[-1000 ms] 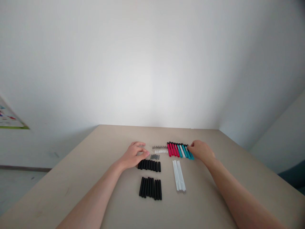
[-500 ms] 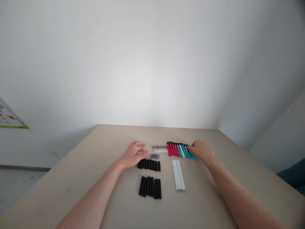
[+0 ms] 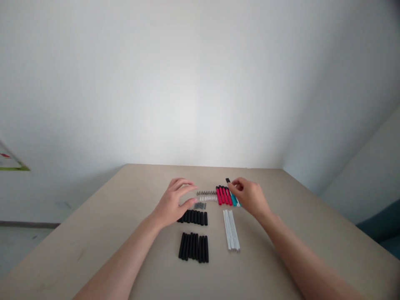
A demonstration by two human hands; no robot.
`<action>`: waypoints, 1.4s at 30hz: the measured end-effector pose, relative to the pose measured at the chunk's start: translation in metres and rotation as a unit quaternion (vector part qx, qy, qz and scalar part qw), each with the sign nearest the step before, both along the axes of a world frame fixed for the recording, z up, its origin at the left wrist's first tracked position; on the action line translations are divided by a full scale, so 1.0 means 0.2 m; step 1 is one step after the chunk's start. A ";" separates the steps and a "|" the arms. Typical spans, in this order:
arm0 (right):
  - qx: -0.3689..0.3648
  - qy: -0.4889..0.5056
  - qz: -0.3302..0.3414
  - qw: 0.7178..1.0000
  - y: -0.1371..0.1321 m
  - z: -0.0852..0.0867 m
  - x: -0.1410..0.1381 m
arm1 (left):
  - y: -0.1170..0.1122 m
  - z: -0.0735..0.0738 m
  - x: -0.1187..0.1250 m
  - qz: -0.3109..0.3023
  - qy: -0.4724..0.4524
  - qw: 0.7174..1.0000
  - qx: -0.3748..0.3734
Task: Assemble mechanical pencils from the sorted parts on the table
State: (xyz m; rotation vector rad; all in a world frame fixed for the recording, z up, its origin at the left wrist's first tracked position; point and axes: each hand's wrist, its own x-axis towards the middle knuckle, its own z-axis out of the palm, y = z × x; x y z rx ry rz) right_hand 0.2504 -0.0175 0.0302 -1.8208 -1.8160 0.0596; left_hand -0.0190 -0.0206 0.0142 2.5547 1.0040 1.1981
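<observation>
So a beige table (image 3: 281, 250) is seen from above, with pen parts sorted into groups near the middle. The right hand (image 3: 250, 199) is pinched around a pen piece (image 3: 228, 181). Only its black end is seen poking out past the fingertips on the far side, and the rest is hidden by the fingers. That piece is held just above the far right end of the row of red pen pieces (image 3: 223, 196). A couple of teal pen pieces (image 3: 233, 201) are tucked right beside the reds, partly covered by the hand.

The left hand (image 3: 173, 203) is kept loose, fingers spread and curved, nothing gripped. It's placed over the left end of the far row of black barrels (image 3: 196, 217); whether they're actually touched can't be told.

A second row of black barrels (image 3: 193, 247) is laid nearer. To the right of both, a bundle of white refills (image 3: 231, 230) is lined up. Between the hands, a line of springs (image 3: 206, 192), some small white bits (image 3: 208, 198) and small grey bits (image 3: 200, 206) are set out. A poster corner (image 3: 9, 163) is seen on the far-left wall.
</observation>
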 end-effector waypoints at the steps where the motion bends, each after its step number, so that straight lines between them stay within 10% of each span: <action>1: 0.028 0.028 0.064 0.997 -0.02 0.00 -0.05 | -0.02 0.01 0.02 -0.014 -0.007 1.000 0.016; 10: 0.088 -0.001 0.325 0.942 -0.11 -0.06 -0.22 | -0.06 -0.01 0.11 -0.119 0.000 0.991 0.059; 25: 0.117 0.020 0.340 0.933 -0.10 -0.03 -0.18 | 0.00 -0.01 0.02 0.023 -0.082 0.994 0.073; 42: 0.125 -0.034 0.356 0.926 -0.09 -0.03 -0.16 | -0.01 -0.03 0.00 0.028 -0.008 0.999 -0.014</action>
